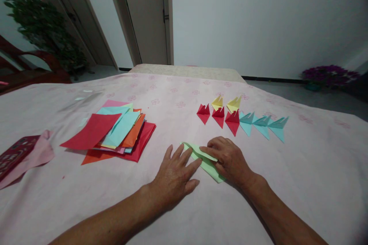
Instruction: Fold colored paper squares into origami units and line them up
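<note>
A pot (312, 86) is holding purple flowers (329, 74), the open left hand (176, 176) touching green paper (212, 169) the right hand (231, 161) is gripping.

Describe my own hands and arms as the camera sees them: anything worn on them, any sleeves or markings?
Both the left hand and the right hand are bare, with no gloves, and I see no rings, watch or bracelets. The forearms show no sleeves as far as the picture's lower edge. No cables or clear markings are visible on either arm.
</note>
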`<state>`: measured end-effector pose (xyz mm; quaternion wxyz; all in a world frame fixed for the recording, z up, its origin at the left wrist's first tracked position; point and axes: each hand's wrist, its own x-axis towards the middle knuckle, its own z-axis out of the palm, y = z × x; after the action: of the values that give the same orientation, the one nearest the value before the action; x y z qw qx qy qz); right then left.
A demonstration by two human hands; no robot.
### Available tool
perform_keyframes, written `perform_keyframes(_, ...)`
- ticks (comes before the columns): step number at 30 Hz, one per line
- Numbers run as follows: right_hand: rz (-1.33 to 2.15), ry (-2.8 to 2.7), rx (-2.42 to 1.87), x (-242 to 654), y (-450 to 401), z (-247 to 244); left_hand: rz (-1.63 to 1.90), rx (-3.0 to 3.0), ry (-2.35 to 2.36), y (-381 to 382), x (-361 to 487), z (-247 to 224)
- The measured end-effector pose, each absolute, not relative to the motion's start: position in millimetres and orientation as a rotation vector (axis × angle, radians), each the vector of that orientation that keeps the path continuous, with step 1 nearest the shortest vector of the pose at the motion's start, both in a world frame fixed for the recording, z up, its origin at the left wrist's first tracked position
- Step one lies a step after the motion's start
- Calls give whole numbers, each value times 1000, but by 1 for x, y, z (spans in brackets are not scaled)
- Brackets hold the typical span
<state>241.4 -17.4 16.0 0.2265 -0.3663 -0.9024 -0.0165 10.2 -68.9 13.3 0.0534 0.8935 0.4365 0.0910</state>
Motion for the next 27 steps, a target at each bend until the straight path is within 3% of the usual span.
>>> perform_keyframes(15, -119, -2598, -987, 239, -23, 18, 306, 2677, 1481, -63, 7, 15)
perform_keyframes(27, 137, -2558, -882, 241, -21, 14, 297, 2680, 1670, -58, 3, 17)
